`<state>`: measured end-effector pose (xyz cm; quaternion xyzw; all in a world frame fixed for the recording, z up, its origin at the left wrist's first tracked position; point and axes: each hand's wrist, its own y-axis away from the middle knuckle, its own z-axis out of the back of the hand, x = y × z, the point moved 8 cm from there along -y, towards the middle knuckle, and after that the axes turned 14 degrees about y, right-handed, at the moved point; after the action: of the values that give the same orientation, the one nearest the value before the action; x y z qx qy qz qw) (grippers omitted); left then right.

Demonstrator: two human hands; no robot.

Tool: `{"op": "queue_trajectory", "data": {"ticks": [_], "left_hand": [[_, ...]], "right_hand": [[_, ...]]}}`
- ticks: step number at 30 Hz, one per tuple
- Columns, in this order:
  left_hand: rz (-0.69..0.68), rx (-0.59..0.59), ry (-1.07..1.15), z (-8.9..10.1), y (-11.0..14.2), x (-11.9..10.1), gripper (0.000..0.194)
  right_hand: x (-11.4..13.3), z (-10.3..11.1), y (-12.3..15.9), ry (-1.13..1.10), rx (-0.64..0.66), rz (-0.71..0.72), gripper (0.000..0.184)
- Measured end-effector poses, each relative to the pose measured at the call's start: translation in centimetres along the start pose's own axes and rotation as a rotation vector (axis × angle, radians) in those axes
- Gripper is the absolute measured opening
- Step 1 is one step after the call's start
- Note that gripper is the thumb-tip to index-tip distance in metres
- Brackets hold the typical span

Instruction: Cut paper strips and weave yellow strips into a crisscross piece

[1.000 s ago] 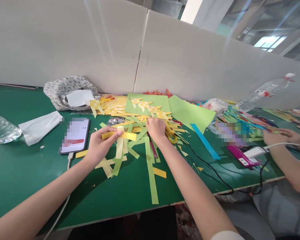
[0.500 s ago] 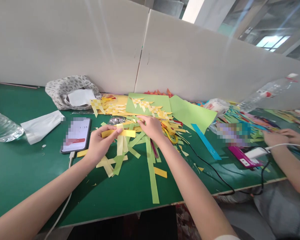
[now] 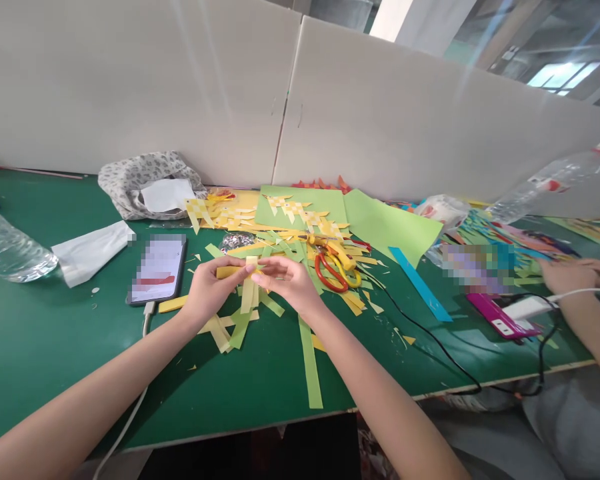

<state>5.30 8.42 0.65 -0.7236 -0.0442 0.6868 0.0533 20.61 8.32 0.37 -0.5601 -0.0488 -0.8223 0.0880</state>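
Observation:
My left hand (image 3: 214,288) is closed on yellow paper strips (image 3: 249,293), a darker one lying across a paler one that hangs down. From the other side my right hand (image 3: 291,283) pinches the same strips, its fingertips meeting my left thumb. Beneath both hands lies a litter of green and yellow strips. Just right of my right hand rest scissors (image 3: 333,270) with red and yellow handles. Behind them, woven yellow-and-white paper fish shapes (image 3: 293,210) lie on a green sheet (image 3: 267,215).
At left are a phone (image 3: 157,270) on a white cable, a tissue (image 3: 93,253) and a water bottle (image 3: 15,247). A blue strip (image 3: 420,283), a magenta power strip (image 3: 503,317) and black cord lie at right, near a co-worker's hands (image 3: 575,277). A partition (image 3: 180,87) stands behind.
My right hand has come back toward me and left, from the strip pile to the strips in my left hand. The scissors it covered now show.

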Motion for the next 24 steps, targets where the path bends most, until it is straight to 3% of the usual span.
{"op": "queue_trajectory", "data": {"ticks": [4, 10, 18, 24], "left_hand": [[0.034, 0.012, -0.007, -0.3, 0.1, -0.1, 0.018], [0.089, 0.063, 0.087, -0.9, 0.4, 0.1, 0.033], [0.126, 0.190, 0.119, -2.0, 0.6, 1.0, 0.027], [0.116, 0.120, 0.170, -1.2, 0.4, 0.7, 0.023]], "right_hand": [[-0.2, 0.5, 0.2, -0.028, -0.053, -0.020, 0.033], [-0.6, 0.9, 0.5, -0.151, -0.086, -0.090, 0.035], [0.0, 1.5, 0.7, -0.086, -0.157, -0.022, 0.032], [-0.3, 1.6, 0.7, -0.076, -0.169, -0.008, 0.026]]}}
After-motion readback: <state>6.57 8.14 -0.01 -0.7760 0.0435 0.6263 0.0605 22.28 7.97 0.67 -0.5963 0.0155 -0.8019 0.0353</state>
